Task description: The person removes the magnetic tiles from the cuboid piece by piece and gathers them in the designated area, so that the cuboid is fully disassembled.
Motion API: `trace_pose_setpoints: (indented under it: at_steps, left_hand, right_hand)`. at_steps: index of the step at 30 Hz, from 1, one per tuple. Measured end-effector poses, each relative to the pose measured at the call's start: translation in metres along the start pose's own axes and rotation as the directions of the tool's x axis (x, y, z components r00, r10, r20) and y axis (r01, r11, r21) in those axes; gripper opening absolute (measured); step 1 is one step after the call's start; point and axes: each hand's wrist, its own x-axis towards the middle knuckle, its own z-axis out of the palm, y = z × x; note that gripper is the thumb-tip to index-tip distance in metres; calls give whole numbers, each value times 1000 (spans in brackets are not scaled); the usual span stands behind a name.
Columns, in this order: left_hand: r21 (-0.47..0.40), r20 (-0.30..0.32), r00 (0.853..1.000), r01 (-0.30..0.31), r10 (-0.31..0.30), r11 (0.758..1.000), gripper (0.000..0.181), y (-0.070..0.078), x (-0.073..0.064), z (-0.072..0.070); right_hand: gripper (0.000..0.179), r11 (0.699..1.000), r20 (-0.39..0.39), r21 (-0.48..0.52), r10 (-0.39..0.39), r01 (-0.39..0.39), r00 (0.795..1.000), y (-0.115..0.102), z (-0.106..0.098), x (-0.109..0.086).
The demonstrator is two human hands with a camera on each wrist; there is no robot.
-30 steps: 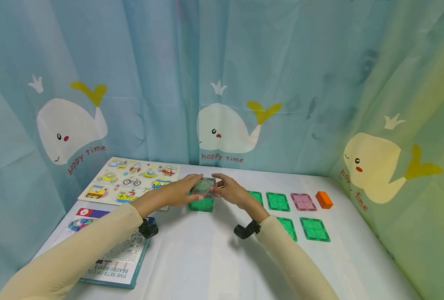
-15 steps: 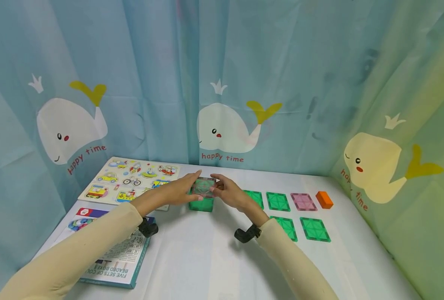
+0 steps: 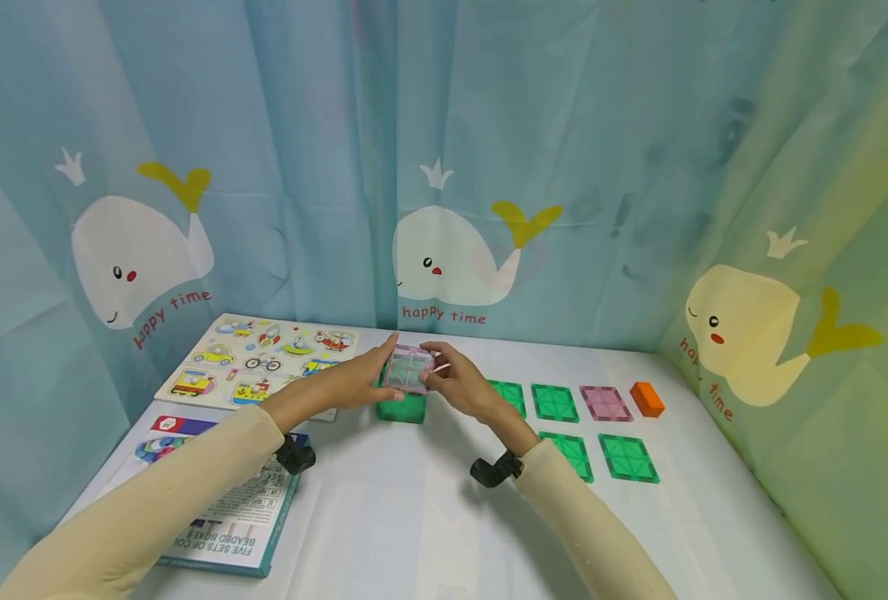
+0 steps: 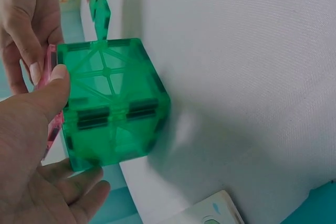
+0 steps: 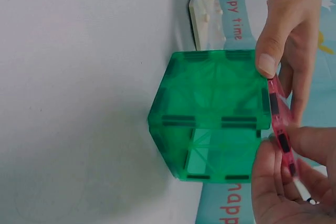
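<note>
A see-through green box of magnetic tiles (image 3: 402, 409) stands on the table between both hands. Over its top, a pink magnetic tile (image 3: 409, 369) is held at a tilt; in the right wrist view the pink tile (image 5: 283, 129) has one edge close against the box's rim. My right hand (image 3: 464, 383) pinches the tile's right side between thumb and fingers. My left hand (image 3: 355, 380) grips the box from the left, its thumb on the near face by the top edge, as the left wrist view of the box (image 4: 110, 103) shows; other fingers curl at the left side.
Several flat green tiles (image 3: 556, 403), another pink tile (image 3: 606, 404) and an orange block (image 3: 647, 400) lie to the right. At left are a picture puzzle board (image 3: 263, 362) and a bead-set box (image 3: 226, 517). A whale-print curtain (image 3: 323, 183) closes off the back.
The pink tile has lifted and tilted up off the green box's top, with the right hand rising slightly. The left hand stays at the box, its index finger a little higher.
</note>
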Motion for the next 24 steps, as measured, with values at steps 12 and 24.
trace_pose_setpoints:
  at_steps: [12, 24]
  left_hand:
    - [37, 10, 1000, -3, 2, 999, 101, 2, -1, 2]
    - [155, 12, 1000, 0, -2, 988, 81, 5, -4, -1]
  right_hand:
    - [46, 994, -36, 111, -15, 19, 999, 1, -26, -10]
    - [46, 998, -100, 24, 66, -64, 993, 23, -96, -67]
